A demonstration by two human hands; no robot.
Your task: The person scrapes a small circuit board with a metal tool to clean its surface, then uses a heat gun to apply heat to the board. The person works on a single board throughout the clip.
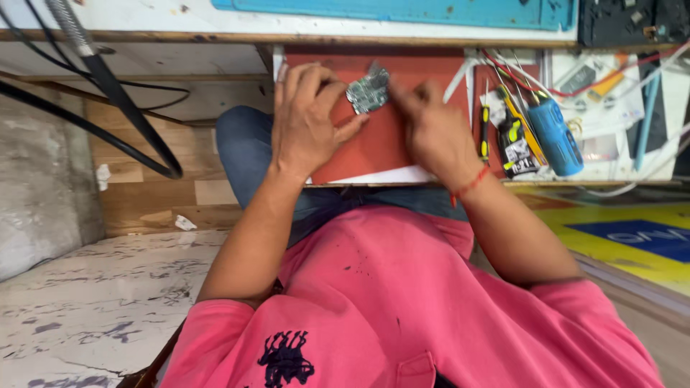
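partly hidden, circuit board [368, 91] between left hand [307, 122]; right hand [431, 129] blurred

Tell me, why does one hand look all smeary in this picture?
Head view: the right hand is blurred, likely from moving, while the left hand looks sharper; the small circuit board between them is slightly soft; light is even and soft, with no hard glare on the red mat; edges bend a little from the wide lens.

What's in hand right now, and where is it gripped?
The left hand holds a small circuit board by its left edge. The right hand touches its right side; its grip is blurred.
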